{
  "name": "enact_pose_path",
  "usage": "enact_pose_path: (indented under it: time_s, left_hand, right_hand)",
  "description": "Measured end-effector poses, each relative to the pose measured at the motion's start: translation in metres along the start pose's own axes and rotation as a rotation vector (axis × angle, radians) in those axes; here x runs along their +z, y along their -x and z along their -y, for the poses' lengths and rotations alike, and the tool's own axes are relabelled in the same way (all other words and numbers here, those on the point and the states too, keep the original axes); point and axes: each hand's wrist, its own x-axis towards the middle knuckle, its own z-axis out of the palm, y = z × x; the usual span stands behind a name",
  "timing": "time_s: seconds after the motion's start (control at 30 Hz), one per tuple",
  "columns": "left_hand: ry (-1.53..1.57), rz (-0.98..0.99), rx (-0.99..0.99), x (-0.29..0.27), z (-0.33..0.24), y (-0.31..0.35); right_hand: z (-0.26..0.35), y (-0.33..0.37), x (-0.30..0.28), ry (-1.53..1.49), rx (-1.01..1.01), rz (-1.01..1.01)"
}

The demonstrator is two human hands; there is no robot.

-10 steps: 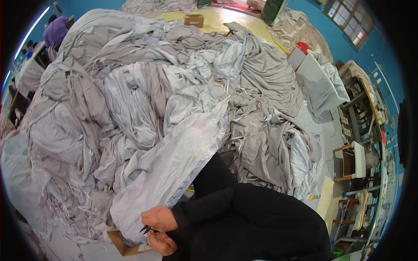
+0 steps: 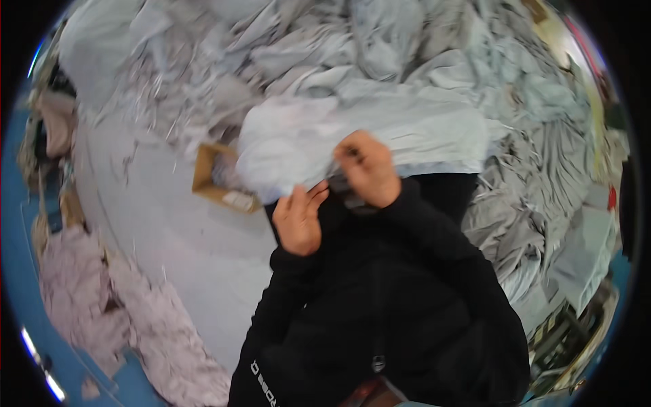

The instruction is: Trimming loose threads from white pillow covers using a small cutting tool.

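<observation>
Across my lap lies a long pale grey-white cloth with a bluish edge towards me. At that near edge my left hand pinches the cloth between thumb and fingertips. My right hand is curled closed just to the right, over the cloth. A small dark tool, which looks like thread snips, shows between its fingers; blur hides most of it. Beside the cloth's left end stands an open cardboard box with some pale material inside.
Heaped grey and pale cloth fills the far side and spreads down the right. Pinkish cloth lies at the lower left, along the blue wall. Pale floor shows left of me. A white, box-like bin stands at the right.
My view has tipped down and turned, so the cloth now lies crosswise. My hands, close together before, are apart, the right one farther from the cloth's left end.
</observation>
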Motion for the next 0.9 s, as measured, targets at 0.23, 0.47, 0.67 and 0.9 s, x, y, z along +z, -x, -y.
enact_pose_path:
  time_s: [0.23,0.47,0.67,0.9]
  left_hand:
    - [0.050,-0.028,-0.071,-0.015,0.000,0.000]
    - [0.080,0.022,-0.041,-0.022,0.001,0.002]
    - [0.093,0.016,-0.092,-0.018,-0.001,0.002]
    - [0.091,0.025,-0.163,-0.016,-0.003,0.000]
  right_hand:
    - [0.014,0.011,0.010,-0.053,0.127,0.221]
    - [0.014,0.014,0.014,-0.040,0.094,0.256]
    - [0.011,0.014,-0.003,-0.023,0.175,0.219]
    - [0.011,0.023,-0.012,0.025,0.119,0.214]
